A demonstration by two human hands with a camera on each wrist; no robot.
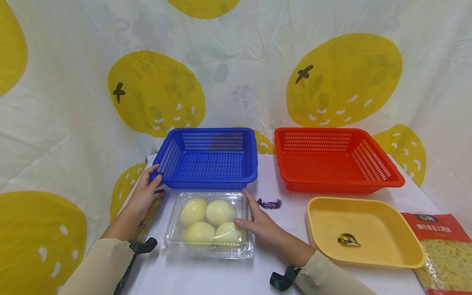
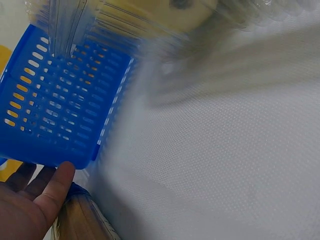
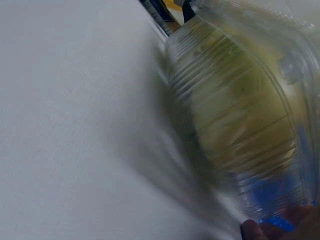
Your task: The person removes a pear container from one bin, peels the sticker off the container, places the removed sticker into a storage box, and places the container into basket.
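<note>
A clear plastic box (image 1: 170, 239) with a ribbed edge holds several pale yellow-green round fruits (image 1: 199, 233). My right hand (image 1: 267, 227) holds its right side, thumb over the edge and index finger at the far corner. Blurred in the right wrist view, the box (image 3: 235, 105) has a shadow beside it; whether it touches the table I cannot tell. Behind it stands a blue basket (image 1: 210, 180) with slotted walls. My left hand (image 1: 144, 196) grips the basket's front left corner. In the left wrist view the thumb presses that corner (image 2: 82, 157), the other fingertips partly hidden behind it.
A red basket (image 1: 332, 182) stands at the back right, with a yellow tray (image 1: 383, 209) before it holding a small packet (image 1: 348, 239). A purple-wrapped candy (image 1: 271, 204) lies near my right hand. Noodle packet (image 1: 442, 246) far right; long brown item (image 1: 147, 217) under my left forearm.
</note>
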